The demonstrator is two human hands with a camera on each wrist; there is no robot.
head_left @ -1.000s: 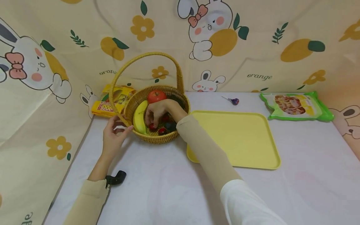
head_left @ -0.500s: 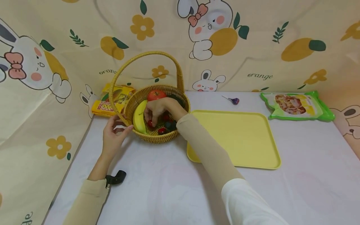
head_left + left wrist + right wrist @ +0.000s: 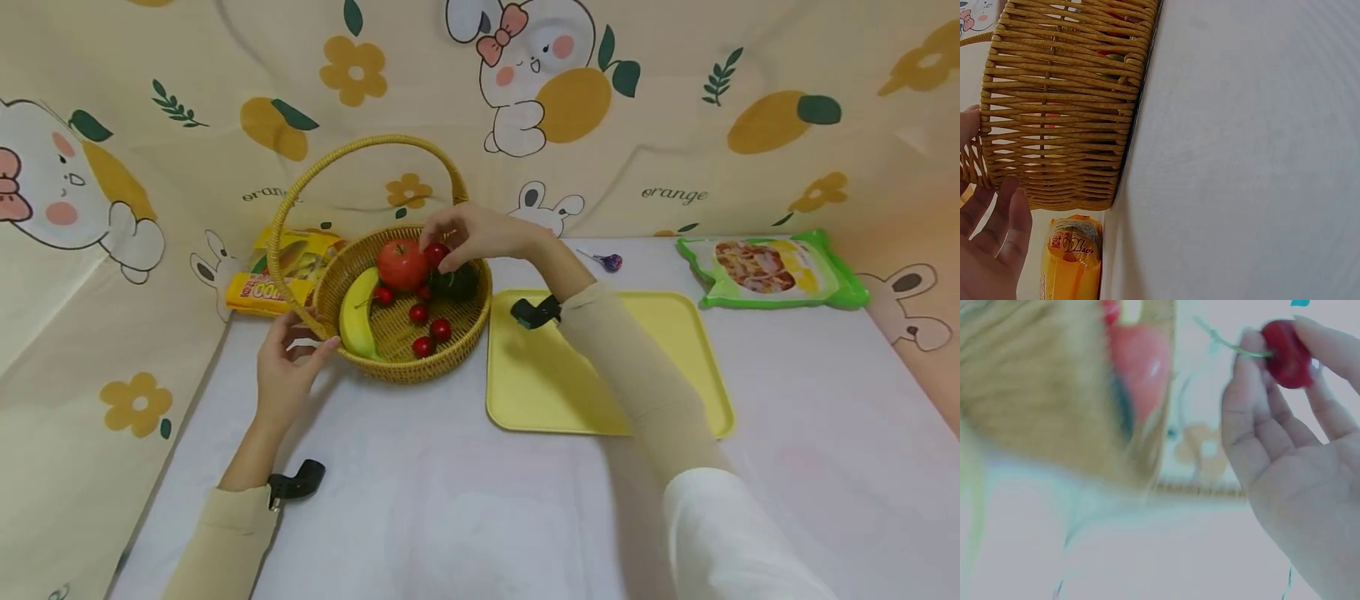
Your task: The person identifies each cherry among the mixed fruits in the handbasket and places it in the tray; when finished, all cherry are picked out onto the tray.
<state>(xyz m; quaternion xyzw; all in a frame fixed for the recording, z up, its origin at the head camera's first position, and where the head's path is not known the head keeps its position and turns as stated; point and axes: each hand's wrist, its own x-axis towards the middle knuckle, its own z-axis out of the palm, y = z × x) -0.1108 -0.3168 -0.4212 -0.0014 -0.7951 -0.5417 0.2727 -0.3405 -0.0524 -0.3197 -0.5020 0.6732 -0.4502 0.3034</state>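
Note:
My right hand [image 3: 487,233] pinches a dark red cherry [image 3: 1288,355] between thumb and fingers, its green stem sticking out. In the head view the hand is above the right back side of the wicker basket [image 3: 405,372]. Thumb and fingers of my left hand [image 3: 288,367] grip the basket's left rim at the foot of its arched handle [image 3: 274,250]. Inside lie a banana [image 3: 357,321], a red apple [image 3: 402,265], several cherries [image 3: 441,330] and a dark green round fruit [image 3: 461,283], partly hidden by the right hand.
A yellow tray [image 3: 540,392] lies right of the basket, under the right forearm. Behind it is a lollipop [image 3: 611,262]; a green-edged snack bag [image 3: 772,268] lies back right. A yellow packet [image 3: 258,292] lies behind the basket's left side. A patterned cloth backs the table.
My right hand has lifted a cherry out from low in the basket and moved up and right. The left hand keeps its grip. The head view has shifted slightly.

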